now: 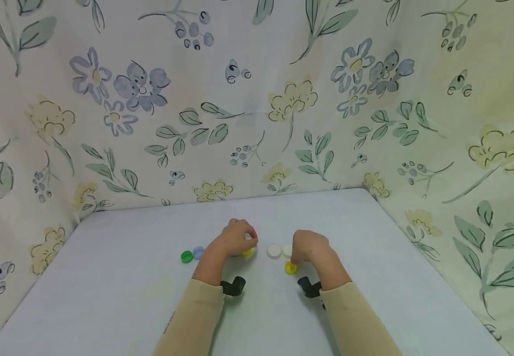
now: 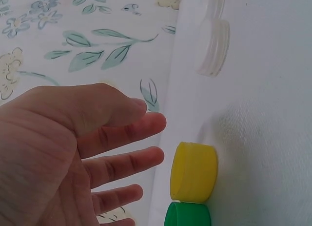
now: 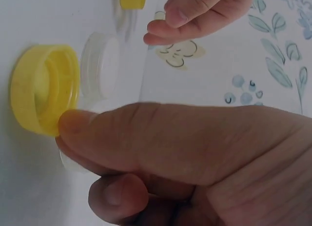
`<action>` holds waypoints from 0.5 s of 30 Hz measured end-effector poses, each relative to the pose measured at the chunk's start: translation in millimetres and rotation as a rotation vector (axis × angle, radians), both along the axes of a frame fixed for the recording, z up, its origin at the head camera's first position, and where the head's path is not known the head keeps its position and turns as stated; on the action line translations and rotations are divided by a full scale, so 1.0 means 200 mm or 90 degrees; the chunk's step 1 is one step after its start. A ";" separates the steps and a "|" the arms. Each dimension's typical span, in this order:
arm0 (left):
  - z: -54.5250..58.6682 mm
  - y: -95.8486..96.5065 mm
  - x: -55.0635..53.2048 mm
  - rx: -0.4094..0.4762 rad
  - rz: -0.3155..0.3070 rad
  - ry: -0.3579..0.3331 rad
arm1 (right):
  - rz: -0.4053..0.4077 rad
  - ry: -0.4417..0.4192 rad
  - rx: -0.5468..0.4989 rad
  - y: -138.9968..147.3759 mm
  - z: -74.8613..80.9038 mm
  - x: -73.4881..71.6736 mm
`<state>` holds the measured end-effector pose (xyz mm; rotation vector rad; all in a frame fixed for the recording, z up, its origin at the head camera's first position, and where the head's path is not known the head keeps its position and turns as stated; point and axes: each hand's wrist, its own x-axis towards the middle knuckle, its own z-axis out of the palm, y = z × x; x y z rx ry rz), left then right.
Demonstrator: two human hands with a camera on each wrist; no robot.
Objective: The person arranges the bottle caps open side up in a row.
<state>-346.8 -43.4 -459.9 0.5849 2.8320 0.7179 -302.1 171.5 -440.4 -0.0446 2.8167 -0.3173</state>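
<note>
My right hand (image 1: 310, 245) pinches the rim of a yellow bottle cap (image 3: 46, 89) between thumb and index finger. The cap's hollow side shows in the right wrist view, and its other fingers are curled in. My left hand (image 1: 235, 237) hovers over a row of caps, thumb and index fingertips close together with nothing between them. Beside its fingers stand another yellow cap (image 2: 194, 172) and a green cap (image 2: 187, 215), side by side. Between the hands lies a white cap (image 1: 274, 251); a second white cap (image 1: 287, 251) is partly hidden by the right hand.
At the left end of the row are a bright green cap (image 1: 187, 256) and a light blue cap (image 1: 198, 252). The white table (image 1: 118, 287) meets a floral curtain (image 1: 248, 99) at the back and sides. Each wrist carries a small black camera mount (image 1: 234, 286).
</note>
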 end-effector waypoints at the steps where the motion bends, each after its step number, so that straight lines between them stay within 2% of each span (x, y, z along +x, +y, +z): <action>1: 0.00 0.00 0.00 0.002 -0.001 -0.003 | 0.004 -0.004 -0.008 -0.01 0.00 0.00; 5: -0.01 0.00 -0.01 0.007 -0.008 -0.006 | 0.019 0.008 -0.063 -0.04 0.00 0.00; 11: -0.01 0.00 -0.02 0.010 -0.046 0.002 | 0.040 0.081 -0.146 -0.10 -0.02 -0.02; 15: -0.01 0.00 -0.02 0.040 -0.068 -0.016 | 0.038 0.124 -0.171 -0.13 -0.05 -0.04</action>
